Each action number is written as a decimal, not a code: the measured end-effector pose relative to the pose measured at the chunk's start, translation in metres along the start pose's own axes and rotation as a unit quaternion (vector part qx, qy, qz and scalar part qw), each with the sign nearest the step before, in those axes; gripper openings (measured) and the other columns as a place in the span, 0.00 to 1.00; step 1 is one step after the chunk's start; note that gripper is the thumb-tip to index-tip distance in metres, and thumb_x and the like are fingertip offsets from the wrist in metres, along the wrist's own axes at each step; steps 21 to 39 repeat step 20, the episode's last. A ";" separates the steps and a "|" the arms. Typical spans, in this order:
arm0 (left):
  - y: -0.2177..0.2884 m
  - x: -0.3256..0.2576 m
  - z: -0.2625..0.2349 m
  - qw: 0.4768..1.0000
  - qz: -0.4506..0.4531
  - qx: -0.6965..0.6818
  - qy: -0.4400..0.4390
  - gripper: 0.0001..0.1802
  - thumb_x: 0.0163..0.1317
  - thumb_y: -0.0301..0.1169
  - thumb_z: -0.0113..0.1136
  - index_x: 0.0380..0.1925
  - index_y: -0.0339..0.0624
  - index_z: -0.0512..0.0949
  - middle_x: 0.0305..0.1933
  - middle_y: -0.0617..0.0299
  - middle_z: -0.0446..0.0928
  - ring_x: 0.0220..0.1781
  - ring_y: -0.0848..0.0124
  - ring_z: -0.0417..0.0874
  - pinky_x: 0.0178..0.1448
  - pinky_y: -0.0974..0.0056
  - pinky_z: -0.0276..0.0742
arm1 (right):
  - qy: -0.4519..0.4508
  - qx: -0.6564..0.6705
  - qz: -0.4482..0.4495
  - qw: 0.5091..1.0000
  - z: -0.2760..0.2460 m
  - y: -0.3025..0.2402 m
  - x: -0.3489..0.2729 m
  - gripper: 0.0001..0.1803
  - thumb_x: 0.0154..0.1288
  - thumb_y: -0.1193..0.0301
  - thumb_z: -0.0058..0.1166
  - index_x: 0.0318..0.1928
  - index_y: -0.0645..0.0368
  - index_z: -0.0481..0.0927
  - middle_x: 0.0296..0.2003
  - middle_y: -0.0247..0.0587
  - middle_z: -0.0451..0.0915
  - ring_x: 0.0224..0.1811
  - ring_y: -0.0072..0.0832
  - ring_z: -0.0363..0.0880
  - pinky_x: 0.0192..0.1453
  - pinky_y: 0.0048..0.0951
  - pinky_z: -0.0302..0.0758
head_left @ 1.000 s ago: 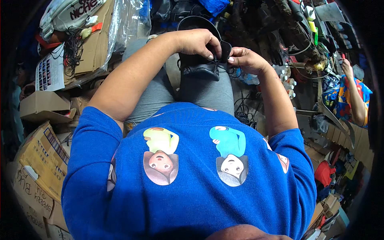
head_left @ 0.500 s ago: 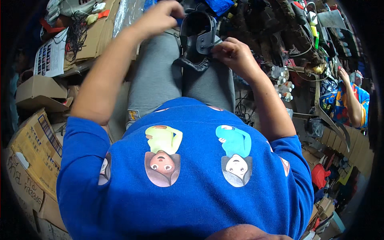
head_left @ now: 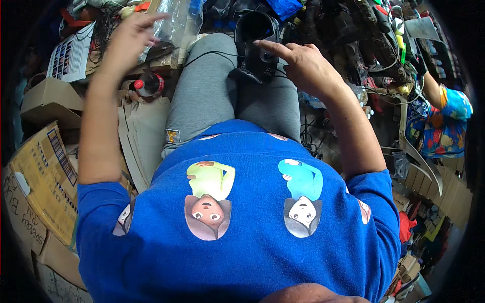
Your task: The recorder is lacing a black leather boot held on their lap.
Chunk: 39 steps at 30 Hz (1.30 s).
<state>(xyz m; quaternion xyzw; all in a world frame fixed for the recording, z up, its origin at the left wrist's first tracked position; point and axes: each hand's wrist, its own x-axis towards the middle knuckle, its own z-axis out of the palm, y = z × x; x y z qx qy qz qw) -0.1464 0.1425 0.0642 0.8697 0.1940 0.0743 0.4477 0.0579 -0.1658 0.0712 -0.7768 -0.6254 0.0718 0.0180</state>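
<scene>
Head view: a black device (head_left: pixel 256 48) is seen resting on the grey-trousered knees (head_left: pixel 212 86), with its long axis running away from the body and its rounded, looped end pointing outward. The right hand (head_left: pixel 303 63) is laid against the device's right side, index finger stretched across its top, the other fingers loosely curled; nothing is clamped in it. A thin black cable (head_left: pixel 207 54) is trailed left of the device over the thigh. The left hand (head_left: pixel 132 38) is held up well left of the device, fingers spread and apart, gripping nothing. Below that hand, left of the device, a red-capped bottle (head_left: pixel 149 83) and flattened cardboard (head_left: pixel 144 136) are seen; further left, cardboard boxes (head_left: pixel 43 171) are stacked.
</scene>
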 end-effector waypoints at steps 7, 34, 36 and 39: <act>0.038 -0.020 0.115 0.985 0.158 0.072 -0.014 0.10 0.51 0.24 0.60 0.35 0.44 0.82 0.29 0.59 0.73 0.34 0.64 0.77 0.42 0.62 0.72 | 0.064 0.351 0.116 0.927 0.019 0.013 -0.015 0.27 0.50 0.81 0.60 0.51 0.51 0.67 0.22 0.34 0.69 0.25 0.25 0.71 0.31 0.28 0.70; 0.043 0.020 0.149 0.967 0.235 0.099 0.000 0.12 0.53 0.31 0.64 0.39 0.53 0.84 0.26 0.63 0.73 0.35 0.69 0.75 0.45 0.60 0.68 | -0.001 0.715 0.094 0.693 0.059 0.055 -0.008 0.23 0.58 0.80 0.59 0.50 0.51 0.65 0.43 0.30 0.72 0.38 0.16 0.74 0.43 0.21 0.72; 0.043 0.020 0.149 0.967 0.235 0.099 0.000 0.12 0.53 0.31 0.64 0.39 0.53 0.84 0.26 0.63 0.73 0.35 0.69 0.75 0.45 0.60 0.68 | -0.001 0.715 0.094 0.693 0.059 0.055 -0.008 0.23 0.58 0.80 0.59 0.50 0.51 0.65 0.43 0.30 0.72 0.38 0.16 0.74 0.43 0.21 0.72; 0.043 0.020 0.149 0.967 0.235 0.099 0.000 0.12 0.53 0.31 0.64 0.39 0.53 0.84 0.26 0.63 0.73 0.35 0.69 0.75 0.45 0.60 0.68 | -0.001 0.715 0.094 0.693 0.059 0.055 -0.008 0.23 0.58 0.80 0.59 0.50 0.51 0.65 0.43 0.30 0.72 0.38 0.16 0.74 0.43 0.21 0.72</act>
